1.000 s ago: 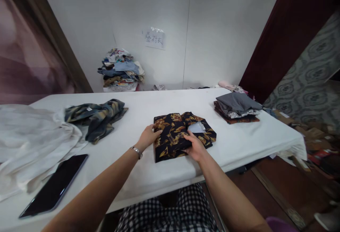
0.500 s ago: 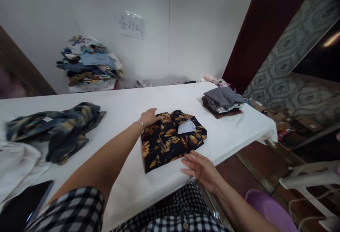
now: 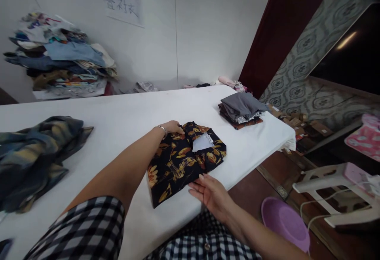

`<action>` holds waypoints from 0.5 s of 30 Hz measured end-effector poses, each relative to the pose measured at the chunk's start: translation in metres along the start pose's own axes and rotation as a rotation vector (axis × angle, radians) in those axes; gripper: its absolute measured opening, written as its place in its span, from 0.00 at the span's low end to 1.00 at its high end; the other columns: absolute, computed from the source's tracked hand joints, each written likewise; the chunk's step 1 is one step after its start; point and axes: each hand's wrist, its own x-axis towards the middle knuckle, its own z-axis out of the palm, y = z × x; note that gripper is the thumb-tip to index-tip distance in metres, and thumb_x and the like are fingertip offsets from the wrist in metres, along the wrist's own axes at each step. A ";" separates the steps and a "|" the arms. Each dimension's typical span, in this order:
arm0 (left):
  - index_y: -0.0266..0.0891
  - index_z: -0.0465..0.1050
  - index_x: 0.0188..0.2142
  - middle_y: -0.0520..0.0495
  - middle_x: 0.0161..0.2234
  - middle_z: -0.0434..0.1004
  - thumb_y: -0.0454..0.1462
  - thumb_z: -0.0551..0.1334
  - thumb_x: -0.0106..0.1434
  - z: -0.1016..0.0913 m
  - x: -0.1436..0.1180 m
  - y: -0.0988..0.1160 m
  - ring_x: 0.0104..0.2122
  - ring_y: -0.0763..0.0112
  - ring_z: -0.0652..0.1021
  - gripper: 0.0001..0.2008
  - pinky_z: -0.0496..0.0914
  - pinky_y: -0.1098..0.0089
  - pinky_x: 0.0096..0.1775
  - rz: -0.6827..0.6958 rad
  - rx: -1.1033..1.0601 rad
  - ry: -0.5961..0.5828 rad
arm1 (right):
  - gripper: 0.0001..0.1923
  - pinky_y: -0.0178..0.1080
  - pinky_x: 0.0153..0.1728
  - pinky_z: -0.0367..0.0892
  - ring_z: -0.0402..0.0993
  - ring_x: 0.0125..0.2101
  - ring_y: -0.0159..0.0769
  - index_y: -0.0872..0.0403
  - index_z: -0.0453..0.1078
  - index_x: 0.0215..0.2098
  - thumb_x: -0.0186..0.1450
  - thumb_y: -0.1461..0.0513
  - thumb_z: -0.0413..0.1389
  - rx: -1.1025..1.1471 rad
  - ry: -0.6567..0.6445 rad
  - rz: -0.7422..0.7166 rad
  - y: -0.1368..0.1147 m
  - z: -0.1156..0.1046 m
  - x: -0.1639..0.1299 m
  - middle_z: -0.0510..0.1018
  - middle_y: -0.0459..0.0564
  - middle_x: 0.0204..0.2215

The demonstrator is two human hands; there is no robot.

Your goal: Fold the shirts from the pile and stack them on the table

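Observation:
A folded black shirt with a gold floral print (image 3: pixel 181 159) lies on the white table (image 3: pixel 130 113), its collar and a pale label facing right. My left hand (image 3: pixel 173 127), a bracelet on its wrist, rests on the shirt's far left edge. My right hand (image 3: pixel 208 190) lies palm up with fingers apart at the shirt's near edge, fingertips at or just under the fabric. I cannot tell if either hand grips the cloth.
A crumpled dark blue and tan garment (image 3: pixel 35 153) lies at the left. A small stack of folded clothes (image 3: pixel 242 109) sits near the table's right end. A heap of clothes (image 3: pixel 59 62) stands by the wall. On the floor at right are a purple basin (image 3: pixel 285 222) and a white stool (image 3: pixel 335 180).
My view has swung right and closer. My right hand left the top of the shirt and came to its near edge, palm up. My left hand moved to the far left edge.

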 end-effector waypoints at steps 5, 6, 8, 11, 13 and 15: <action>0.39 0.80 0.36 0.41 0.35 0.83 0.48 0.66 0.46 0.000 -0.001 -0.001 0.37 0.58 0.79 0.20 0.70 0.65 0.39 -0.013 -0.004 -0.015 | 0.16 0.43 0.46 0.72 0.79 0.39 0.40 0.56 0.73 0.35 0.53 0.57 0.69 -0.060 0.015 0.026 -0.009 -0.011 -0.019 0.81 0.54 0.38; 0.39 0.80 0.35 0.41 0.34 0.83 0.48 0.66 0.47 0.000 -0.001 -0.001 0.37 0.58 0.79 0.20 0.70 0.65 0.40 -0.018 0.001 -0.015 | 0.16 0.43 0.46 0.72 0.79 0.39 0.40 0.57 0.73 0.35 0.53 0.57 0.69 -0.060 0.012 0.034 -0.010 -0.010 -0.018 0.81 0.54 0.38; 0.39 0.81 0.34 0.41 0.34 0.83 0.48 0.66 0.46 -0.001 -0.001 0.001 0.37 0.58 0.79 0.19 0.70 0.66 0.40 -0.026 0.017 -0.015 | 0.17 0.44 0.46 0.72 0.79 0.39 0.41 0.58 0.73 0.35 0.54 0.56 0.69 -0.043 -0.003 0.059 -0.010 -0.004 -0.012 0.80 0.55 0.36; 0.38 0.81 0.35 0.41 0.37 0.83 0.48 0.68 0.44 -0.003 -0.002 0.006 0.40 0.57 0.78 0.20 0.70 0.67 0.42 -0.041 0.046 -0.006 | 0.17 0.44 0.45 0.73 0.78 0.35 0.38 0.59 0.72 0.36 0.54 0.57 0.68 0.002 -0.012 0.105 -0.005 0.008 0.006 0.79 0.52 0.31; 0.37 0.81 0.36 0.40 0.39 0.82 0.47 0.67 0.45 -0.005 -0.002 0.007 0.41 0.58 0.78 0.21 0.69 0.68 0.42 -0.058 0.058 0.004 | 0.16 0.44 0.44 0.74 0.77 0.32 0.36 0.58 0.72 0.37 0.56 0.57 0.67 0.023 -0.009 0.125 -0.002 0.015 0.017 0.80 0.50 0.31; 0.37 0.80 0.37 0.41 0.40 0.82 0.47 0.67 0.47 -0.008 -0.004 0.007 0.42 0.59 0.78 0.20 0.69 0.69 0.41 -0.081 0.063 0.016 | 0.15 0.43 0.43 0.74 0.77 0.32 0.35 0.57 0.73 0.39 0.58 0.57 0.66 0.019 -0.018 0.144 -0.001 0.021 0.025 0.80 0.50 0.32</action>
